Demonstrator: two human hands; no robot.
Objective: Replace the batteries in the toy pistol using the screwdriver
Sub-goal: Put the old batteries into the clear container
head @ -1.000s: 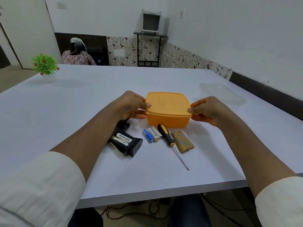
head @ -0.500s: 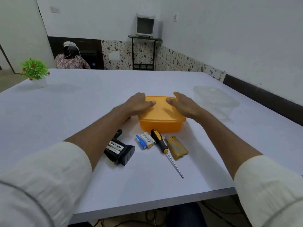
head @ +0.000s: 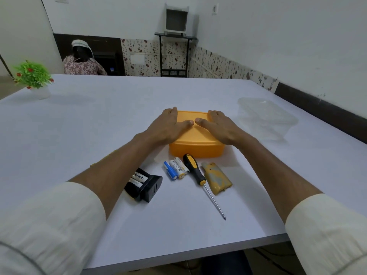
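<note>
Head view: both hands lie flat on the lid of an orange box [head: 195,149] near the middle of the white desk [head: 99,120]. The left hand [head: 168,126] presses the lid's left part with fingers straight and spread toward 12 o'clock; the right hand [head: 216,126] presses the right part the same way. Their thumb tips almost meet at the lid's centre, and neither hand grips anything.

At 6 o'clock from the box, a row of things lies on the desk. Three batteries [head: 175,168] lie side by side, one blue and two white. Just at their 3 o'clock lies the screwdriver [head: 199,178], black-and-yellow handle near the box, shaft pointing to 5 o'clock. Beside it at 3 o'clock rests a yellowish battery cover [head: 217,178]. At 8 o'clock from the batteries, partly under the left forearm, lies the black toy pistol [head: 146,184], with two white cells showing in its open compartment.

A clear plastic container [head: 266,118] sits at 3 o'clock from the box, well apart. A small potted plant [head: 33,79] stands at the far left edge.
</note>
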